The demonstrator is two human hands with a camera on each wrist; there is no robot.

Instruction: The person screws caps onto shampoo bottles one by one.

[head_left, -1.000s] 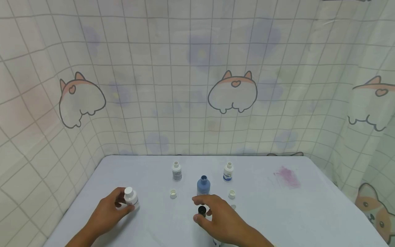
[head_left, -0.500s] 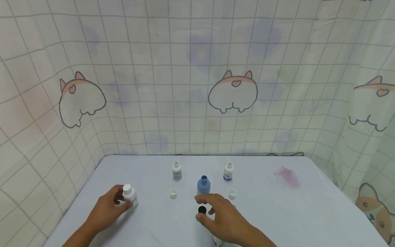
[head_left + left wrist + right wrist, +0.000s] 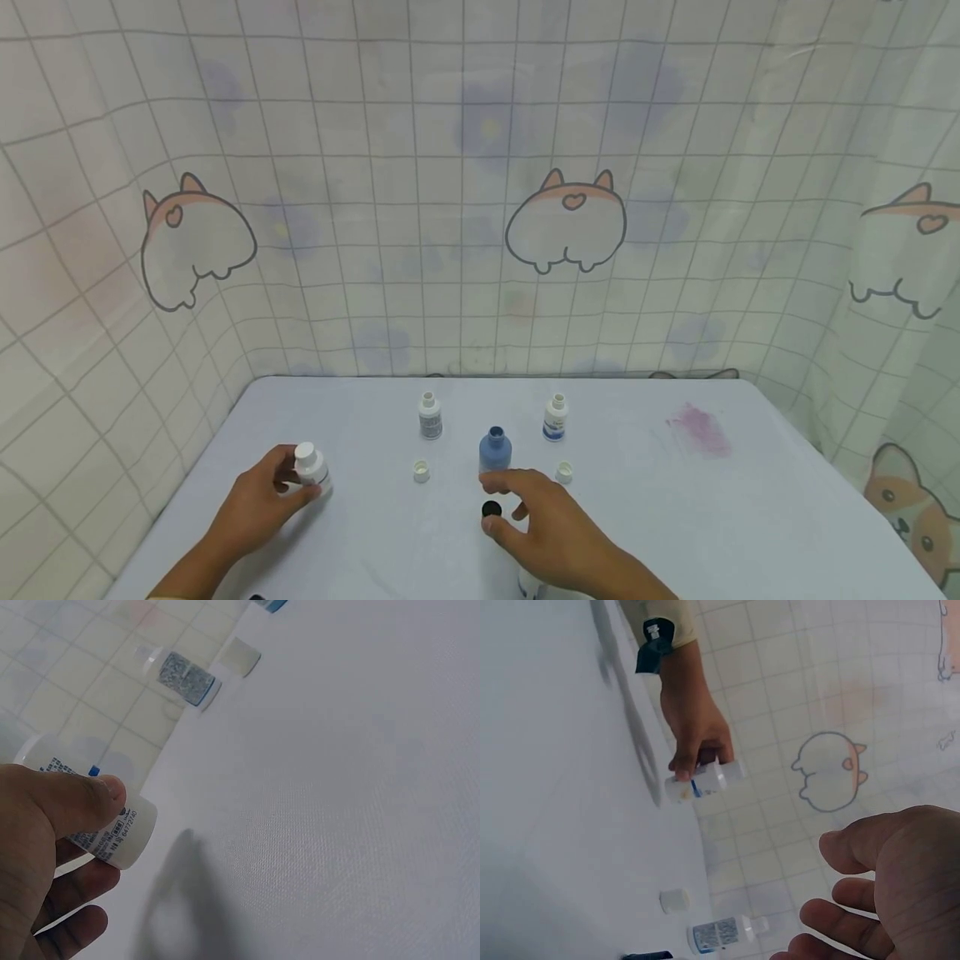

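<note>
My left hand [image 3: 251, 512] grips a white bottle [image 3: 312, 468] with a white cap [image 3: 305, 452], thumb on one side and fingers on the other. Blue print shows on the bottle in the left wrist view, where its shadow falls on the table. My right hand [image 3: 558, 529] hovers over the middle of the table, thumb and fingers apart. A small black cap [image 3: 491, 509] shows beside its thumb in the head view. In the right wrist view nothing lies between those fingers. Just beyond the right fingertips stands an uncapped blue bottle [image 3: 495, 451], its lower part hidden.
Two uncapped white bottles stand at the back: a grey-labelled bottle [image 3: 430, 418] and a blue-labelled bottle [image 3: 555, 419]. In front of them lie a left white cap [image 3: 422, 472] and a right white cap [image 3: 564, 472]. A pink stain [image 3: 700, 430] marks the white table [image 3: 720, 525].
My left hand has moved a little left and farther from me, carrying the white bottle. The right hand has drifted slightly right, while the black cap has stayed in place.
</note>
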